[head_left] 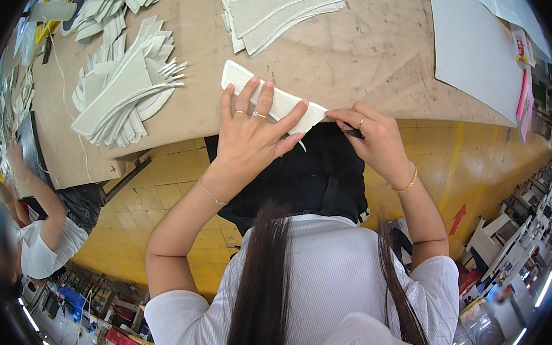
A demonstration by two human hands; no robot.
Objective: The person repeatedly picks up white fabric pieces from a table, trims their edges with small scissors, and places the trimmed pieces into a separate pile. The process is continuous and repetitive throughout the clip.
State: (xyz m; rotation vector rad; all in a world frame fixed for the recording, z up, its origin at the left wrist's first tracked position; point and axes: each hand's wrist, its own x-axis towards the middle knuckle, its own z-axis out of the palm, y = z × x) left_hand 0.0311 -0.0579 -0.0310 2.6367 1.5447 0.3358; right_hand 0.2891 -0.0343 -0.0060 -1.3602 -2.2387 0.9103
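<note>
My left hand (251, 130) presses flat on a long white curved fabric piece (240, 77) that lies at the near edge of the brown table (357, 49). Its fingers are spread over the piece's middle. My right hand (370, 136) pinches a small dark tool at the piece's right end, just off the table edge. A thin white strip hangs down from the piece between the two hands.
A stack of similar white pieces (279, 7) lies further back, and fanned piles (123, 87) sit at the left. A large grey sheet (473, 46) covers the right side. Another person in a white shirt (41, 236) works at the left.
</note>
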